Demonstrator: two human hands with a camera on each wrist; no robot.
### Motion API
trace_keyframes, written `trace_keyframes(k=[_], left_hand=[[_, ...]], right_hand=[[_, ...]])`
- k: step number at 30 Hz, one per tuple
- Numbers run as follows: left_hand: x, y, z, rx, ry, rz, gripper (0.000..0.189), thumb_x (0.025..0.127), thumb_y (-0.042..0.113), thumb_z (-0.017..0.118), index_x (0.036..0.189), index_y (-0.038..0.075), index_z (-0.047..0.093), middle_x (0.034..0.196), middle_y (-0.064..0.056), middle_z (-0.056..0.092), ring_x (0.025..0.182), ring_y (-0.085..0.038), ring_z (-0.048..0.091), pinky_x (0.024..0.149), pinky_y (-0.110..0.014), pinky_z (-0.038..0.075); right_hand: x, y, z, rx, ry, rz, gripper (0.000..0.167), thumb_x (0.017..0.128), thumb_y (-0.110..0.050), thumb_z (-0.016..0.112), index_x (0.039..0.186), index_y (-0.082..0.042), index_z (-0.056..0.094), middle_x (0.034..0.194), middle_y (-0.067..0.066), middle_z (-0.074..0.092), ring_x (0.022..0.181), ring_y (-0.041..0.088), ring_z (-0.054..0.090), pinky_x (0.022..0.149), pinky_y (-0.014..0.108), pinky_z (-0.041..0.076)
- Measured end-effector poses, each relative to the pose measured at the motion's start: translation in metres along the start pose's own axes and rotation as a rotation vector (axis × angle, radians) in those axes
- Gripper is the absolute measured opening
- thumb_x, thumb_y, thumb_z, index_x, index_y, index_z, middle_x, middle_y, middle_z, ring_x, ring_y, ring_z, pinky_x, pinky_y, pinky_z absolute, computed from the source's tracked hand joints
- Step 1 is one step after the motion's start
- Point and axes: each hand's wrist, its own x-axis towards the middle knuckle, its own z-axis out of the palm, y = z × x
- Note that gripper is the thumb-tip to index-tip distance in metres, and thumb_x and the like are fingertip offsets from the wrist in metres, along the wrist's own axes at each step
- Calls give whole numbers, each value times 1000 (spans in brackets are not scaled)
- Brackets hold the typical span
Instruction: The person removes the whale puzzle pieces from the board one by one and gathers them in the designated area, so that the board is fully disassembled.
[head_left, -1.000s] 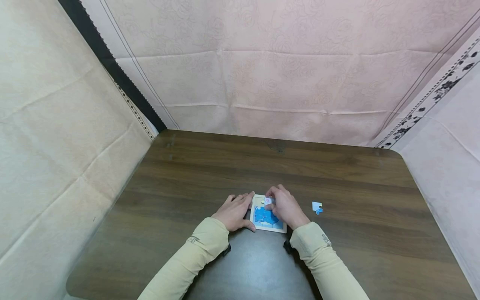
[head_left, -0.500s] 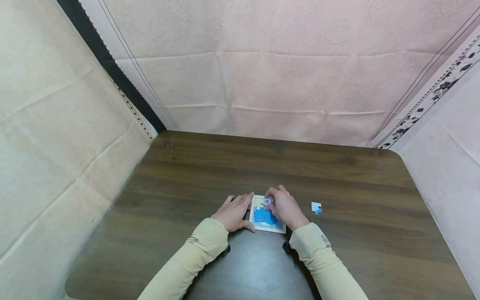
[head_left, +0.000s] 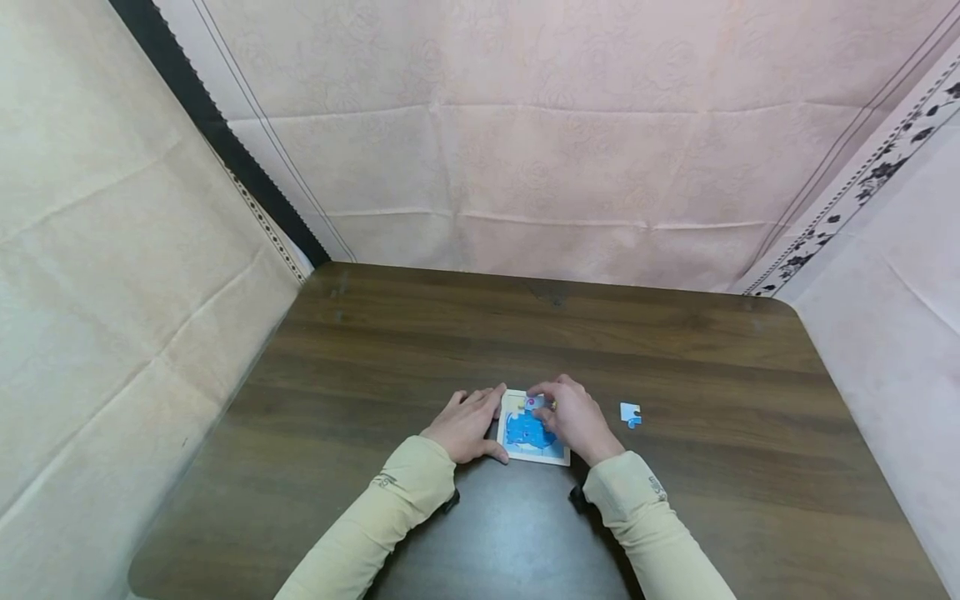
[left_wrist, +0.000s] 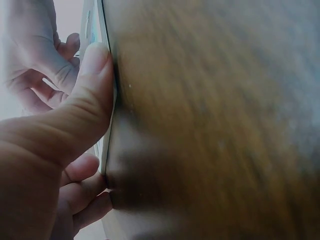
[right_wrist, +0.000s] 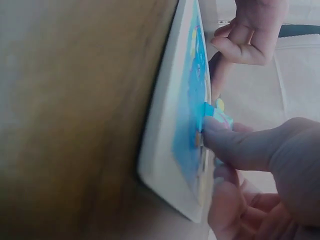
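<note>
A small jigsaw puzzle board [head_left: 532, 460] with a pale frame and a blue picture lies on the table in the head view. Along its left side rests my left hand [head_left: 467, 427], thumb at the near corner and fingertips at the far one. In the left wrist view its thumb [left_wrist: 92, 95] lies against the board's edge. My right hand [head_left: 581, 421] pinches a light puzzle piece [right_wrist: 223, 119] with pink and yellow marks over the board's far part. Fingers cover some of that piece. Whether it touches the board, I cannot tell.
A loose white-and-blue puzzle piece [head_left: 630, 414] lies on the brown wooden table [head_left: 420, 333], right of the right hand. Pale cloth [head_left: 525, 167] hangs behind the table and at both sides.
The piece in my right hand has turned, and a yellow bit now shows at its right. The right-hand fingers have shifted slightly. My left hand stays at the board's left side.
</note>
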Motion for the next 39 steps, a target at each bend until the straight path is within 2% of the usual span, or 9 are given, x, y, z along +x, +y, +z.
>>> trace_keyframes(k=[9,15,18,23,33,39], left_hand=[[2,-1,1,-5,0,3,112,71,67,68,154,7,23,154,-8,37,139,-23,34,112,-47,23],[1,0,1,-7,3,3,112,71,67,68,154,7,24,153,-8,37,139,-23,35,111,-47,24],[0,1,-1,-6,1,0,111,71,66,68,154,7,23,153,-8,38,139,-22,35,112,-47,23],[0,2,-2,-4,-3,-9,111,72,65,69,154,7,23,153,-8,38,139,-22,34,112,-47,23],[0,2,-2,-13,-3,-14,111,71,64,70,154,8,23,153,-8,38,139,-22,35,112,-47,22],[-1,2,-2,-17,-7,-24,111,72,65,70,154,8,23,153,-8,38,139,-22,35,113,-48,22]], right_hand=[[-3,3,0,10,48,-41,22,90,-12,71,109,-22,75,96,-1,60,78,17,53,68,38,49],[-4,1,0,35,53,-76,22,91,-9,68,109,-20,75,98,-1,60,83,18,51,74,38,49],[-4,0,0,82,28,-59,23,91,-8,68,113,-14,71,95,0,58,81,19,51,76,36,50],[-2,2,0,147,0,-5,17,90,-8,69,108,-10,67,87,1,55,78,19,52,73,31,51],[-2,4,1,181,27,-14,15,92,-9,68,105,-14,70,85,-1,61,74,18,54,72,30,52],[-7,7,-6,203,61,-22,14,90,-14,70,104,-18,73,84,-2,63,73,19,55,68,30,51]])
